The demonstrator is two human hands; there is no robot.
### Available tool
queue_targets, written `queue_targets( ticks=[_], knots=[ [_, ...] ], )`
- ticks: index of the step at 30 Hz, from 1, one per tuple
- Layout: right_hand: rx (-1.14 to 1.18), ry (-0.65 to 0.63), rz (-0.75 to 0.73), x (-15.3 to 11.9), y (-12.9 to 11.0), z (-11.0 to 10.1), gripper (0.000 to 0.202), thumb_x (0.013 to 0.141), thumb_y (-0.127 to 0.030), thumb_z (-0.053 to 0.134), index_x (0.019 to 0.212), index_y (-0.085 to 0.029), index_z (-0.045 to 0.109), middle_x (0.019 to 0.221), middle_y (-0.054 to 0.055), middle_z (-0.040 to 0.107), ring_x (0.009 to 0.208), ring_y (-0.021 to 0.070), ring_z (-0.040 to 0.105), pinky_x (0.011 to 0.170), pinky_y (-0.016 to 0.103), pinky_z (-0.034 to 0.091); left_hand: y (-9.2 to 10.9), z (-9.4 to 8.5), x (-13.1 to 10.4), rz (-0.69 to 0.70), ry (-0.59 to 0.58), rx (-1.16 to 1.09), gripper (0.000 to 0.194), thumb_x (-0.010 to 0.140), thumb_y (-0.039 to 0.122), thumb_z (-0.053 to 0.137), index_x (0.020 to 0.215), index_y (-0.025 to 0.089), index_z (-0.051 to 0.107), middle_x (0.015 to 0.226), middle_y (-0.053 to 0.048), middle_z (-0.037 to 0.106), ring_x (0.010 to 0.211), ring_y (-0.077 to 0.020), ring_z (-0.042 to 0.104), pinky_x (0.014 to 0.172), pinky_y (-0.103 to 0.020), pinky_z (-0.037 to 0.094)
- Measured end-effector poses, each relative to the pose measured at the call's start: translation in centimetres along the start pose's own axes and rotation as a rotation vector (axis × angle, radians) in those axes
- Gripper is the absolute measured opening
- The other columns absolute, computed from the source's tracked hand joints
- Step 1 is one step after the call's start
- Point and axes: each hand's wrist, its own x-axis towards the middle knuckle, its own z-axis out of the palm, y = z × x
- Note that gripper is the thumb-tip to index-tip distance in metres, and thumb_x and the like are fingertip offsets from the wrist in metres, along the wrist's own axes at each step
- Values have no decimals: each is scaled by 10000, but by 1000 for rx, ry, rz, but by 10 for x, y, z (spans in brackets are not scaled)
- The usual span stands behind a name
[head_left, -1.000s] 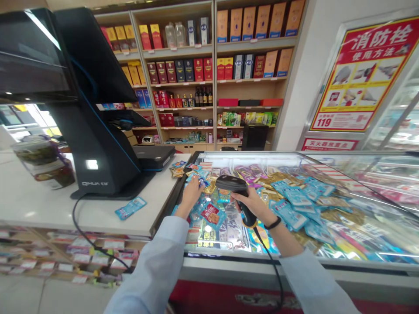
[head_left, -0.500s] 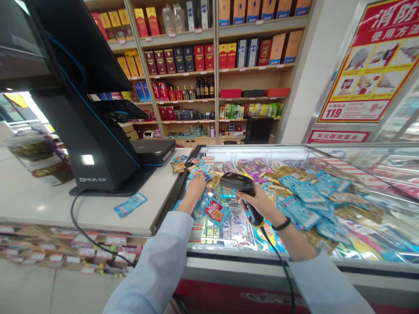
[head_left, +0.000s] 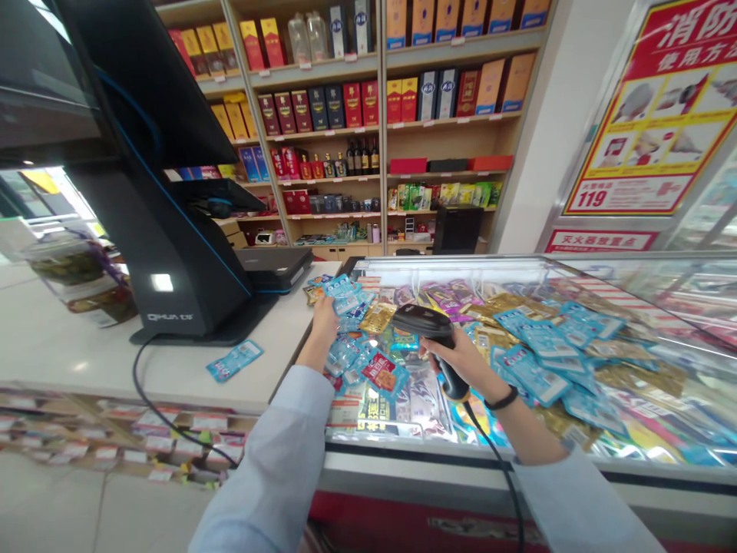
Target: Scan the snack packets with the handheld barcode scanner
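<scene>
Gripping a black handheld barcode scanner point(head_left: 429, 326), the right hand point(head_left: 461, 357) aims; the left hand point(head_left: 323, 316) pinches a blue foil snack packet point(head_left: 339, 288), which could slip, misscanning.

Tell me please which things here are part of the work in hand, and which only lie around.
In use:
- barcode scanner, gripped by the right hand
- blue snack packets, held up by the left hand

Lying about:
- single blue packet on the white counter
- black register stand
- liquor shelves

Both arms wear pale blue sleeves point(head_left: 276, 461); a black wristband point(head_left: 500, 400) circles the right wrist.
</scene>
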Motion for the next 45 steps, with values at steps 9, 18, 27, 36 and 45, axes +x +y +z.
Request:
queue_targets(
  ticks=[9, 18, 27, 36, 45],
  knots=[
    [36, 19, -12, -1, 0, -2, 298, 751, -458, 635, 705, -167, 593, 472, -4, 570, 385, 122, 507, 431, 248, 384, 1, 28, -46, -33, -192, -190, 249, 737, 196, 603, 980, 198, 549, 929, -35, 687, 904, -188, 663, 836, -327, 522],
    [-70, 77, -12, -5, -5, -4, 299, 760, -456, 621, 661, -175, 593, 442, 6, 562, 384, 137, 498, 448, 273, 396, -1, 27, -44, 142, -139, -62, 235, 760, 277, 600, 964, 222, 496, 1000, -34, 658, 983, -181, 626, 897, -318, 475],
    [-279, 104, 0, -11, -15, -5, 296, 766, -438, 604, 630, -176, 593, 442, 8, 577, 403, 146, 534, 489, 272, 426, -2, 25, -39, 258, -102, 14, 240, 775, 289, 611, 975, 216, 499, 989, -25, 638, 998, -172, 599, 919, -309, 446],
    [-344, 79, -6, -11, -15, -6, 288, 781, -427, 570, 695, -158, 628, 454, 10, 590, 420, 145, 545, 505, 264, 422, -2, 25, -40, 282, -108, -1, 237, 788, 249, 594, 1006, 215, 508, 985, -26, 643, 958, -160, 614, 897, -297, 466],
    [-345, 58, -1, -12, -17, -5, 268, 767, -410, 557, 672, -166, 615, 449, 9, 580, 422, 150, 545, 511, 272, 430, -1, 25, -41, 311, -99, 18, 207, 796, 214, 567, 999, 211, 522, 971, -24, 640, 971, -158, 608, 919, -301, 457]
  ],
)
